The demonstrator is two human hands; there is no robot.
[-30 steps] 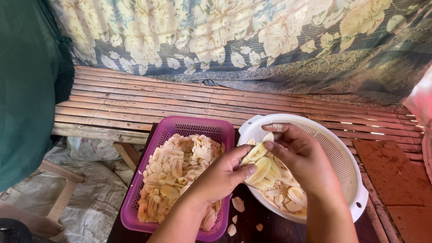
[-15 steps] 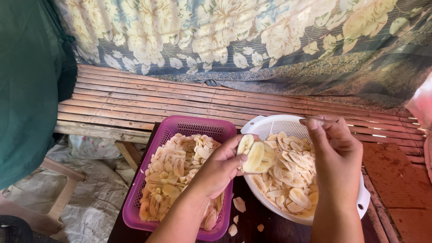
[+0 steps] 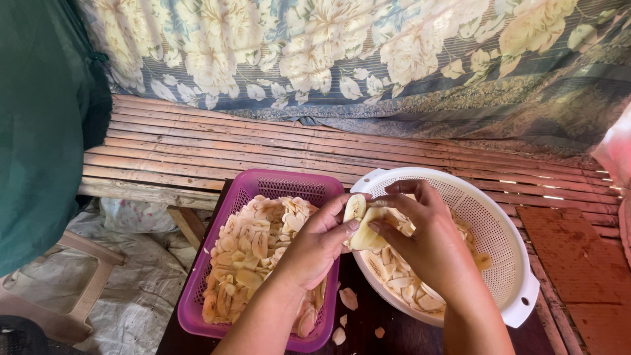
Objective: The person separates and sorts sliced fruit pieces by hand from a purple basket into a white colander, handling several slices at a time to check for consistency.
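A slatted bamboo bench (image 3: 263, 148) spans the far side, a floral cloth (image 3: 368, 59) draped behind it. At far left hangs a green sheet (image 3: 39, 131). Near left, a plastic stool (image 3: 59, 289) stands on grey sacking (image 3: 141, 276). Reddish boards (image 3: 578, 263) lie at right.

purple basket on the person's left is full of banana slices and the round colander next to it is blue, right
Not quite: the head view shows the round colander is white, not blue. The rest holds: the purple basket on the person's left is full of banana slices, and the colander sits next to it.
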